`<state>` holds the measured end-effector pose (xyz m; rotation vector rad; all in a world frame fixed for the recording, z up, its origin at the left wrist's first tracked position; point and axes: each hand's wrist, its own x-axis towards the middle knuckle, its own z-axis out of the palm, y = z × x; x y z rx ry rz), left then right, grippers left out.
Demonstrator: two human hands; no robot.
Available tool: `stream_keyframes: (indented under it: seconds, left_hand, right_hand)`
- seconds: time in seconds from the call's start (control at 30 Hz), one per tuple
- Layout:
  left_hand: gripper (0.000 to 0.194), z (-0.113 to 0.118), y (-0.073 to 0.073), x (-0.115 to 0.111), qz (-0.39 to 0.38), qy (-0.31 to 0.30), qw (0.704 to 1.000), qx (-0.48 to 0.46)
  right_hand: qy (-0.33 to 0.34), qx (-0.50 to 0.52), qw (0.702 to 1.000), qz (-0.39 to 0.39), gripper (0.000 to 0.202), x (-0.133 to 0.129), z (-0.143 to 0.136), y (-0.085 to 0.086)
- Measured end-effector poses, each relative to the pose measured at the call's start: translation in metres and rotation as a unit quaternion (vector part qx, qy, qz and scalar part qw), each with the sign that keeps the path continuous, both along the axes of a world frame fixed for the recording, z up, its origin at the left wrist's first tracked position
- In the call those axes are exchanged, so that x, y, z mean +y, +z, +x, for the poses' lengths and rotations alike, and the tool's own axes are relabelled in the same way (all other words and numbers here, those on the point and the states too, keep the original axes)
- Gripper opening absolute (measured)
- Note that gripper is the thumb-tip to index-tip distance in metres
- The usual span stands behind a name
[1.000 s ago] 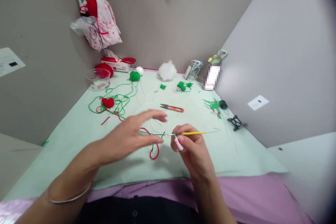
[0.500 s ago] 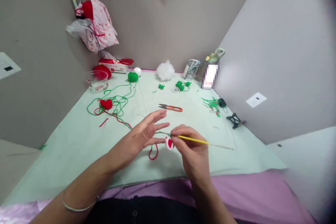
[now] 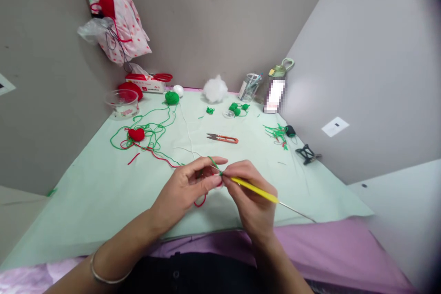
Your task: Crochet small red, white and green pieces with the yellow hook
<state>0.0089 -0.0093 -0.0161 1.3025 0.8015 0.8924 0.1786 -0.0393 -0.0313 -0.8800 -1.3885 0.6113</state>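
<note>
My left hand (image 3: pixel 193 183) pinches a small red and white crochet piece (image 3: pixel 217 183), mostly hidden by the fingers. Green yarn (image 3: pixel 214 162) runs over its raised index finger to the piece. In my right hand (image 3: pixel 251 193) is a crochet hook (image 3: pixel 257 189) with a yellow handle, its tip end at the piece and a thin metal shaft pointing out to the lower right. A red yarn loop (image 3: pixel 200 201) hangs below the left hand. Beyond the hands lie orange thread snips (image 3: pixel 225 138).
Tangled green yarn and a red crocheted heart (image 3: pixel 137 134) lie left. Behind stand a clear tub (image 3: pixel 122 105), a green yarn ball (image 3: pixel 172 97), white stuffing (image 3: pixel 215 89) and a pen cup (image 3: pixel 250 88). Yarn scraps (image 3: pixel 277 132) and a black stand (image 3: pixel 308 154) lie right.
My left hand has gone from spread fingers to a pinch on the crochet piece, with green yarn now over its index finger. The hook's rear end has tilted lower.
</note>
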Motion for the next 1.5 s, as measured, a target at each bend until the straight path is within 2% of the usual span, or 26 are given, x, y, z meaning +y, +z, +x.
stream_keyframes:
  seconds: [0.13,0.2,0.33,0.47,0.53,0.63,0.77,0.93,1.03,1.13,1.23,1.37,1.43,1.5]
  left_hand:
    - [0.043,0.006,-0.005,0.000,-0.089,0.009,0.993,-0.081]
    - [0.046,0.007,-0.006,0.000,-0.106,0.014,0.989,-0.100]
    - [0.038,0.009,-0.003,-0.002,-0.127,0.031,0.983,-0.130]
    - [0.037,0.013,-0.002,-0.004,-0.220,0.021,0.950,-0.223]
    - [0.038,0.014,-0.004,-0.006,-0.267,0.020,0.927,-0.262]
    - [0.039,0.015,-0.006,-0.009,-0.296,0.037,0.913,-0.277]
    - [0.037,0.016,-0.007,-0.012,-0.267,0.070,0.925,-0.261]
    - [0.042,0.018,-0.003,-0.013,-0.213,0.088,0.947,-0.225]
    - [0.047,0.018,-0.002,-0.013,-0.202,0.090,0.952,-0.210]
    - [0.043,0.017,-0.004,-0.012,-0.193,0.093,0.957,-0.198]
    - [0.035,0.015,-0.008,-0.011,-0.177,0.091,0.962,-0.189]
    - [0.035,0.015,-0.011,-0.010,-0.151,0.093,0.972,-0.157]
    - [0.036,0.016,-0.011,-0.010,-0.147,0.092,0.974,-0.146]
    - [0.036,0.016,-0.011,-0.010,-0.144,0.091,0.975,-0.141]
  right_hand:
    - [0.012,0.014,1.000,-0.019,0.020,0.002,0.000,-0.001]
    - [0.019,0.007,1.000,-0.018,0.018,0.002,0.001,-0.001]
    - [0.010,0.020,0.999,-0.037,0.016,0.002,0.002,-0.002]
    - [0.049,0.157,0.979,-0.121,0.008,0.006,-0.001,-0.014]
    - [0.068,0.216,0.962,-0.152,0.011,0.009,-0.003,-0.020]
    - [0.063,0.211,0.961,-0.166,0.012,0.010,-0.004,-0.026]
    - [0.063,0.119,0.983,-0.124,0.003,0.009,0.001,-0.023]
    - [0.028,0.036,0.998,-0.048,0.014,0.007,0.007,-0.015]
    - [0.032,0.087,0.992,-0.085,0.010,0.006,0.009,-0.015]
    - [0.049,0.162,0.977,-0.131,0.015,0.004,0.009,-0.015]
    - [0.062,0.187,0.972,-0.124,0.017,0.004,0.008,-0.013]
    - [0.088,0.167,0.976,-0.112,0.016,0.001,0.007,-0.009]
    - [0.066,0.136,0.983,-0.100,0.008,-0.002,0.005,-0.009]
    - [0.020,0.080,0.994,-0.072,0.011,-0.004,0.004,-0.009]
